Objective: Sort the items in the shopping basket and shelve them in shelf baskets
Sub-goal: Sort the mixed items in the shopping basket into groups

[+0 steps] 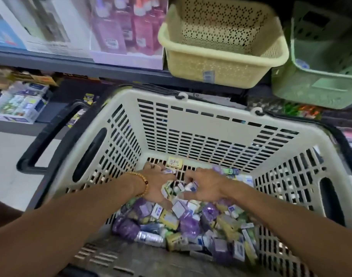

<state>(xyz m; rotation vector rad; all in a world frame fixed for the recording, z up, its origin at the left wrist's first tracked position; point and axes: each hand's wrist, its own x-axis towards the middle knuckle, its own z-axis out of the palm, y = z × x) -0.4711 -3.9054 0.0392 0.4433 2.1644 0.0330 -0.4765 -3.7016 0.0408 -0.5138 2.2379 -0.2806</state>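
Observation:
A cream shopping basket [193,124] with black handles fills the middle of the view. Its bottom holds a heap of several small boxes and purple packets [191,218]. Both my hands are down inside it on the heap. My left hand [157,185], with a bead bracelet on the wrist, grips small boxes at its fingertips. My right hand [207,186] lies just beside it, fingers curled into the small boxes; what it holds is blurred. On the shelf above stand a yellow shelf basket [221,62] and a green shelf basket [315,84], both looking empty.
Left of the yellow basket the shelf carries a tray of pink bottles [129,29] and white boxes [45,25]. A lower shelf at left holds a carton of small packs [19,104]. Pale floor [7,166] shows at the left.

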